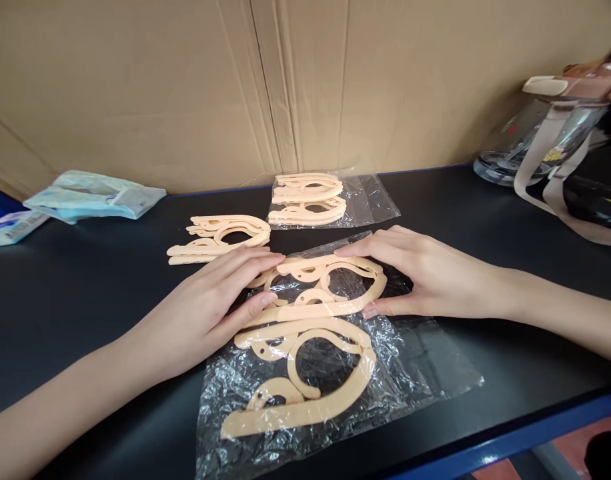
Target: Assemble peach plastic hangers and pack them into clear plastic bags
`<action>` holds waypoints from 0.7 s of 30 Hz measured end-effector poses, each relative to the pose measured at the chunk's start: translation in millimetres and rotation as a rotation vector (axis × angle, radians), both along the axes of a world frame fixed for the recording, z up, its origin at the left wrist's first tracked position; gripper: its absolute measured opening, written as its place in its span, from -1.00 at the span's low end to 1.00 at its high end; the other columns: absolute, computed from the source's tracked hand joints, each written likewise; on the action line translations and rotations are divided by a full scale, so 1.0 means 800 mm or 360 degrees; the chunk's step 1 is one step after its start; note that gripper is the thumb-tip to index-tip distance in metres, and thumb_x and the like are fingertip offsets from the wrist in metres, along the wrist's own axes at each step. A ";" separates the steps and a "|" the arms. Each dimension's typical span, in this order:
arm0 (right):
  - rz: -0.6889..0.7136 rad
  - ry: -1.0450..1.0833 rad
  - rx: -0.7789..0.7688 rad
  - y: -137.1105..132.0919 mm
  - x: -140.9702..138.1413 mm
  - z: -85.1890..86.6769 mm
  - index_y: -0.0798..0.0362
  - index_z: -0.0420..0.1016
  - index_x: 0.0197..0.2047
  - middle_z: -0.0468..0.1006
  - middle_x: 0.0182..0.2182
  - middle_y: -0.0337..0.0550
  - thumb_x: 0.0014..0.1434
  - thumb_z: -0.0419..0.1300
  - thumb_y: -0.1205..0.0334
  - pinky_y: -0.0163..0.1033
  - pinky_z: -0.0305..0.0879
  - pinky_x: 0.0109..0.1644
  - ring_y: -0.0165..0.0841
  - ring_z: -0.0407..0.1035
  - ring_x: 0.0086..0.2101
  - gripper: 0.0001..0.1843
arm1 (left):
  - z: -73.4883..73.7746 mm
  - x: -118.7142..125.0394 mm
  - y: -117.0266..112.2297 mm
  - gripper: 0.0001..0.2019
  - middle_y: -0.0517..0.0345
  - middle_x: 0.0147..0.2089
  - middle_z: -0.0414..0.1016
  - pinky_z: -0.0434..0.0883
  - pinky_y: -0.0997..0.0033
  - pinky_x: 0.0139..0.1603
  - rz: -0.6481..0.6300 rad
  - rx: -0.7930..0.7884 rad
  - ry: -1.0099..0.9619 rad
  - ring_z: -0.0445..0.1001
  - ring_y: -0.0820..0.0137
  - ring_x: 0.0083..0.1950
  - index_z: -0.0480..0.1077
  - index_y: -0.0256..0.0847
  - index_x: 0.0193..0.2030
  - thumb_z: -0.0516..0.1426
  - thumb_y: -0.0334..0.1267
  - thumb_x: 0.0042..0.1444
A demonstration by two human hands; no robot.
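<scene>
Beneath my hands lies a peach plastic folding hanger (305, 311), folded up, with part of another showing under its left end. My left hand (210, 303) grips the left end, thumb and fingers on the two arms. Around the right end, my right hand (415, 270) closes with thumb below and fingers above. A clear plastic bag (420, 373) spreads under and around them. Nearer to me, another folded hanger (335, 397) rests in or on this bag; I cannot tell which.
Several folded hangers (258, 233) lie just beyond my left hand on the black table (135, 280). Behind them is a bagged set of hangers (310, 193). A tissue pack (95, 193) stands back left, a strapped clear bottle (525, 143) back right. Cardboard (160, 87) walls the back.
</scene>
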State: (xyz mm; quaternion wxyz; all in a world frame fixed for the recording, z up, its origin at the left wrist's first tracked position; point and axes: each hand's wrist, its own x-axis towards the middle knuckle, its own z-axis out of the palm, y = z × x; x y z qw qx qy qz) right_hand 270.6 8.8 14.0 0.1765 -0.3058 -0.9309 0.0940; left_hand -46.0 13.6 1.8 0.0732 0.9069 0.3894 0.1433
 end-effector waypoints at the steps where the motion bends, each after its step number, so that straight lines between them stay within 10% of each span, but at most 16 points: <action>1: 0.0003 -0.0002 -0.0018 0.000 0.001 0.001 0.05 0.26 0.30 0.50 0.16 -0.07 0.23 0.29 -0.02 -0.12 0.26 0.15 -0.23 0.41 0.07 -0.34 | 0.000 0.000 -0.001 -0.52 0.20 0.35 0.33 0.13 0.28 0.42 0.0012 -0.0009 -0.0005 0.21 0.22 0.41 0.24 -0.01 0.32 -0.07 0.12 0.38; 21: -0.0069 0.0067 0.0178 0.000 -0.003 -0.007 0.13 0.37 0.22 0.60 0.02 0.04 0.24 0.21 -0.19 -0.06 0.27 0.04 -0.16 0.48 -0.10 -0.33 | 0.007 0.005 -0.004 -0.43 0.09 0.38 0.28 0.20 0.10 0.40 -0.0008 -0.0115 -0.0010 0.20 0.06 0.42 0.20 0.01 0.35 0.01 0.19 0.30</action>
